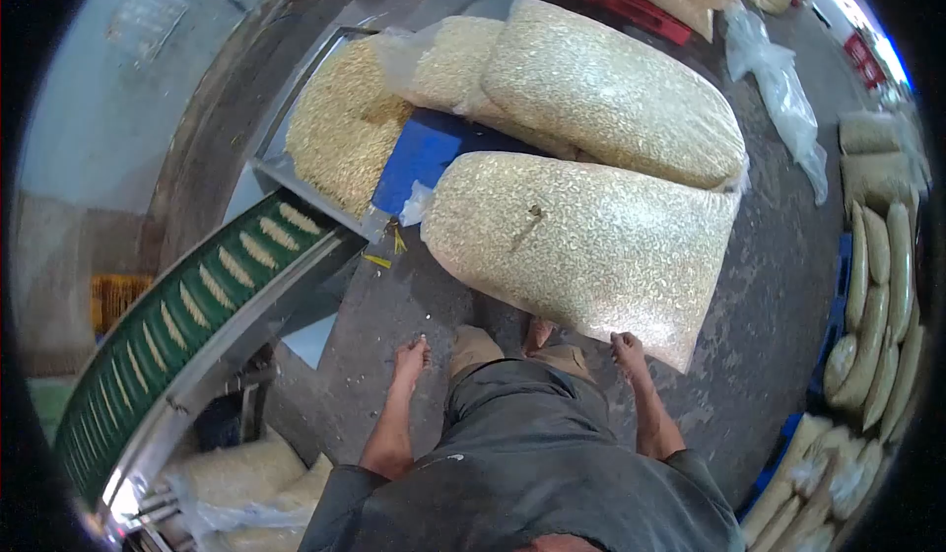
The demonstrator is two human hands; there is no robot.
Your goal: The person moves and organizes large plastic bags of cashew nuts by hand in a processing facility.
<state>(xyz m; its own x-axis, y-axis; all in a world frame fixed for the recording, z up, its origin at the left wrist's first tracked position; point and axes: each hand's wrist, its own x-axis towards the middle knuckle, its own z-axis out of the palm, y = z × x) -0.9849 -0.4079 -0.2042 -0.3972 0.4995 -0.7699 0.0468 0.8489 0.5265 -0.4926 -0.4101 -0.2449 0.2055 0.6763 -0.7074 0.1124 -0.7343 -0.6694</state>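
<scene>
A large clear plastic bag (581, 241) packed with small pale curved pieces lies in front of me, with a small tear-like dark mark on its upper face. My right hand (628, 351) is closed at the bag's near edge, fingers curled against the plastic. Left of my legs, my left hand (412, 359) hangs over the floor with its fingers curled together, apart from the bag; I cannot tell whether anything small is in it. Behind the near bag lie a second full bag (611, 89) and a smaller one (453, 64), beside a blue platform (419, 153).
Loose pale pieces (345, 118) fill a metal hopper at the upper left. From it a green cleated conveyor (187, 306) curves down the left side, carrying rows of pieces. Filled bags (872, 306) are stacked on blue pallets at right. A crumpled plastic sheet (778, 89) lies on the floor.
</scene>
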